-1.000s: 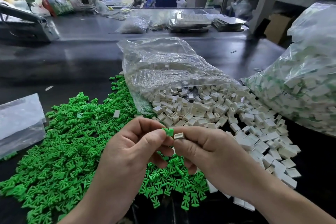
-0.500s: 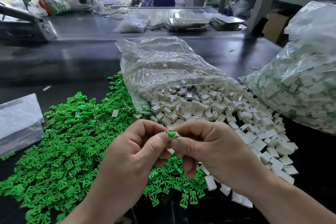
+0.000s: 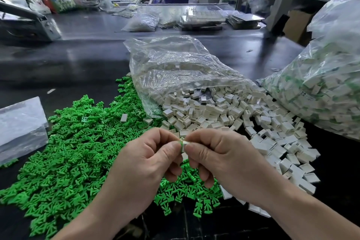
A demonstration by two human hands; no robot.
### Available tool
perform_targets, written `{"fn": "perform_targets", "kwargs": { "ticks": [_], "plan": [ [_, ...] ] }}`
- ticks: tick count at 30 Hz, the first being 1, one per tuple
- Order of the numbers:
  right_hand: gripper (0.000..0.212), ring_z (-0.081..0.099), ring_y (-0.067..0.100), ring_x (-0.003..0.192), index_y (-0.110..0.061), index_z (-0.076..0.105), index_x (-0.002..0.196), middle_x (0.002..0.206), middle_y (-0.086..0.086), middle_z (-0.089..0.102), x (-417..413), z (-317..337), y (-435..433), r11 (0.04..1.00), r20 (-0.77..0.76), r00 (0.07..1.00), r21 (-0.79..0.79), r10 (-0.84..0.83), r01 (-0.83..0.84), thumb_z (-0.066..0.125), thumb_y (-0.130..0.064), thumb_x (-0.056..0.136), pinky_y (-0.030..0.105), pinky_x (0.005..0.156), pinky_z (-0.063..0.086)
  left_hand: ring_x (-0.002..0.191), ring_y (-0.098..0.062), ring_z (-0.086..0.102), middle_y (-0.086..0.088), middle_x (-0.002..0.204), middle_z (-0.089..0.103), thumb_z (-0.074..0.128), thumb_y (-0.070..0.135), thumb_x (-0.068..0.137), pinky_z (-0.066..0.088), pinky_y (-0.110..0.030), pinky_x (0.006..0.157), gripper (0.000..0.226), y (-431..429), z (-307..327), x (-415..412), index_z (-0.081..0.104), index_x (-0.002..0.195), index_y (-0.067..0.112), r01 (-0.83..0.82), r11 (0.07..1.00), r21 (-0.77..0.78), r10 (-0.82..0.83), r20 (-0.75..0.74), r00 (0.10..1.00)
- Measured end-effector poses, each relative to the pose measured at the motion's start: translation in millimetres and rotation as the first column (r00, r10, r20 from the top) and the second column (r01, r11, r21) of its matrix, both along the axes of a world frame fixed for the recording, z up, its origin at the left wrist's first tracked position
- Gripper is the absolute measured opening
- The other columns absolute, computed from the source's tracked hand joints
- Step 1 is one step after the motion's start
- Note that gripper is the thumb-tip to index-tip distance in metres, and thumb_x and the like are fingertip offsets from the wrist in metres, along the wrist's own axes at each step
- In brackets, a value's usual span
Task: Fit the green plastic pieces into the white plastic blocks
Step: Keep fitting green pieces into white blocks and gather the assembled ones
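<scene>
My left hand (image 3: 144, 163) and my right hand (image 3: 220, 160) meet fingertip to fingertip above the table. Between them sits a white block (image 3: 185, 143) pinched by my right thumb and fingers, with a green piece (image 3: 180, 142) pinched by my left hand and pushed almost fully into it; only a green sliver shows. A wide heap of loose green pieces (image 3: 74, 154) covers the table at left and below my hands. Loose white blocks (image 3: 229, 115) spill from an open clear bag (image 3: 175, 72) at centre and right.
A large clear bag of white blocks with green inside (image 3: 327, 91) bulges at the right. A flat clear bag (image 3: 19, 126) lies at the left edge. Dark tabletop (image 3: 78, 60) stretches behind, with small bags, trays and a metal machine (image 3: 27, 23) at the back.
The green piece has gone deeper into the white block as my fingertips closed together. My hands stayed in the same spot above the heap.
</scene>
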State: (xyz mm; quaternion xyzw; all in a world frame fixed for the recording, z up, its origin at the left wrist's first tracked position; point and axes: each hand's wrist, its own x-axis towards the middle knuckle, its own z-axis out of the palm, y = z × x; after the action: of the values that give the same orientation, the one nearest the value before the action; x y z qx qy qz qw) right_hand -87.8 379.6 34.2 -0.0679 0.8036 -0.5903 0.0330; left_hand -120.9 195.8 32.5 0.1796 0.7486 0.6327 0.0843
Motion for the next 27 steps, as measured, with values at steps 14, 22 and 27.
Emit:
{"fn": "perform_targets", "kwargs": {
  "ticks": [14, 22, 27],
  "plan": [
    [0.017, 0.064, 0.013, 0.061, -0.027, 0.069, 0.085, 0.076, -0.002, 0.069, 18, 17, -25, 0.96, 0.196, 0.946, -0.163, 0.257, -0.227, 0.062, -0.027, 0.1, 0.025, 0.055, 0.056, 0.091, -0.05, 0.066, -0.019, 0.108, 0.071, 0.047, 0.082, 0.078, 0.053, -0.058, 0.079, 0.075, 1, 2, 6, 0.072, 0.104, 0.015, 0.042, 0.962, 0.27, -0.105, 0.222, 0.969],
    [0.022, 0.063, 0.014, 0.055, -0.037, 0.068, 0.083, 0.076, 0.014, 0.068, 25, 23, -37, 0.975, 0.181, 0.96, -0.112, 0.212, -0.194, 0.059, -0.03, 0.102, 0.023, 0.05, 0.053, 0.074, -0.058, 0.065, -0.02, 0.098, 0.074, 0.049, 0.072, 0.086, 0.037, -0.085, 0.057, 0.072, 17, 1, 14, 0.073, 0.075, 0.005, -0.02, 0.931, 0.364, -0.103, 0.315, 0.943],
    [0.015, 0.064, 0.015, 0.056, -0.03, 0.069, 0.093, 0.073, 0.007, 0.069, 24, 22, -37, 0.978, 0.181, 0.962, -0.092, 0.203, -0.189, 0.058, -0.034, 0.102, 0.025, 0.051, 0.054, 0.07, -0.058, 0.065, -0.02, 0.093, 0.074, 0.048, 0.071, 0.087, 0.035, -0.084, 0.052, 0.072, 22, 4, 18, 0.073, 0.072, 0.005, -0.076, 0.935, 0.346, -0.03, 0.292, 0.956]
  ]
}}
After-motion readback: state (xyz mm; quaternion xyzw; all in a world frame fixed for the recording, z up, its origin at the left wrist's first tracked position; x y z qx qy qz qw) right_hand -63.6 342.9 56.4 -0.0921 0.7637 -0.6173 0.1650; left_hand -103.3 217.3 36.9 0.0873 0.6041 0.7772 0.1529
